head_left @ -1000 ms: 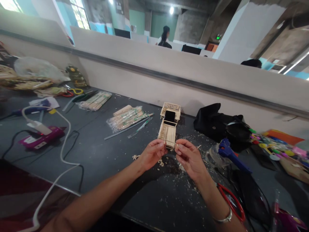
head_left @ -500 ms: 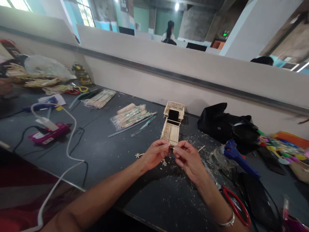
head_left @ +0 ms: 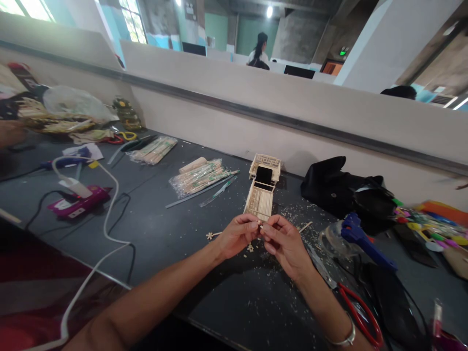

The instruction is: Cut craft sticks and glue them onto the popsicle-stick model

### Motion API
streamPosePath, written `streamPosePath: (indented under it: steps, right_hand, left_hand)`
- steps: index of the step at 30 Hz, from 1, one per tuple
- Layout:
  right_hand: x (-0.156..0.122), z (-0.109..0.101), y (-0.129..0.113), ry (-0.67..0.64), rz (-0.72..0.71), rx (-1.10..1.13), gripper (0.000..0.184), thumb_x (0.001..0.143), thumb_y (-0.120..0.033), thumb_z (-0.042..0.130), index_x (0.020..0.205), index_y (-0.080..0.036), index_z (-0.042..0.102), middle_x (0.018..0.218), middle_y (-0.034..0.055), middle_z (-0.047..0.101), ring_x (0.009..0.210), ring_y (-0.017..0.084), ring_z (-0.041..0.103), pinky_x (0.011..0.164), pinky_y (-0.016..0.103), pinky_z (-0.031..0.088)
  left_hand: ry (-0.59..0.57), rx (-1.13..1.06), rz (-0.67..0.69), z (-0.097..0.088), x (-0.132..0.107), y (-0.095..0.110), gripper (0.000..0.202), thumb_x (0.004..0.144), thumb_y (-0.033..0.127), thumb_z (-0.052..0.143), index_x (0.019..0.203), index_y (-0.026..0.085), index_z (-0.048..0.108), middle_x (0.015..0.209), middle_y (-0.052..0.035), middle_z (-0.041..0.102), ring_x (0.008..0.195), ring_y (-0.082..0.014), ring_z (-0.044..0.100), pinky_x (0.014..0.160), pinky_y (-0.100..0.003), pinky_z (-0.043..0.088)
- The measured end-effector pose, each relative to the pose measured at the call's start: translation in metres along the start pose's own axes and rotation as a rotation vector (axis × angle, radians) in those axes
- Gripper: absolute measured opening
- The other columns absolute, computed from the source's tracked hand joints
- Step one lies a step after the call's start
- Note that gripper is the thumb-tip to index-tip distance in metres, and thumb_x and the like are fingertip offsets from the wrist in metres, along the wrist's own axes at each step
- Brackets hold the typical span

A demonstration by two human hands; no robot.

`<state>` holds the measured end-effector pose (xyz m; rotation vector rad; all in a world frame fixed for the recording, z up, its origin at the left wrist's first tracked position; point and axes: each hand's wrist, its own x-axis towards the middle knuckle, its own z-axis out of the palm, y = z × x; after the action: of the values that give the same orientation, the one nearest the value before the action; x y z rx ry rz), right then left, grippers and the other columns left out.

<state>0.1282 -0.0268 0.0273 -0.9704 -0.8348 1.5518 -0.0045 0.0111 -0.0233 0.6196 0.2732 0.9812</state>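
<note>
My left hand (head_left: 241, 235) and my right hand (head_left: 281, 236) meet fingertip to fingertip over the dark table. Both are closed in a pinch around a tiny pale piece, too small and covered to name. Just beyond the fingers lies a miniature wooden model (head_left: 260, 201) built of thin sticks, its near end partly hidden by my hands. A black phone-like slab (head_left: 263, 175) rests at its middle, before a latticed back part (head_left: 265, 163). Left of my left hand sits a small flower-shaped wooden piece (head_left: 209, 236) with a stick; more small wooden bits (head_left: 250, 248) lie below.
Plastic-wrapped sticks (head_left: 203, 178) lie to the left, near a purple power strip (head_left: 78, 201) with a white cable. On the right are a black bag (head_left: 329, 185), a blue glue gun (head_left: 365, 241) and red-handled scissors (head_left: 361, 312). Another person's hand (head_left: 10, 132) shows at far left.
My fingertips have drawn closer together, the left hand shifting slightly right. The whole view has shifted a little; the model stays in place.
</note>
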Motion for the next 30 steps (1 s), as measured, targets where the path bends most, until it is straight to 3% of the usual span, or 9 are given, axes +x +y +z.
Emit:
streamPosePath:
  steps: [7,30]
  right_hand:
    - [-0.0006,0.0007,0.0005,0.003,-0.015,0.011,0.034,0.056,-0.031,0.09,0.063,-0.018,0.06,0.057,-0.0033,0.058,0.047,0.005,0.043,0.035,0.012,0.032]
    - [-0.002,0.0037,0.0007,0.027,-0.023,0.009,0.032,0.057,-0.031,0.089,0.062,-0.019,0.06,0.055,-0.0052,0.054,0.048,0.006,0.042,0.036,0.013,0.033]
  left_hand:
    - [-0.047,-0.013,-0.002,-0.0009,0.0006,-0.0009,0.022,0.061,0.03,0.089,0.073,0.017,0.076,0.067,-0.0017,0.074,0.064,-0.0137,0.069,0.068,-0.025,0.051]
    - [-0.033,0.076,0.023,-0.0009,-0.0003,-0.0011,0.023,0.061,0.032,0.089,0.071,0.017,0.074,0.066,-0.002,0.073,0.065,-0.0154,0.068,0.07,-0.028,0.05]
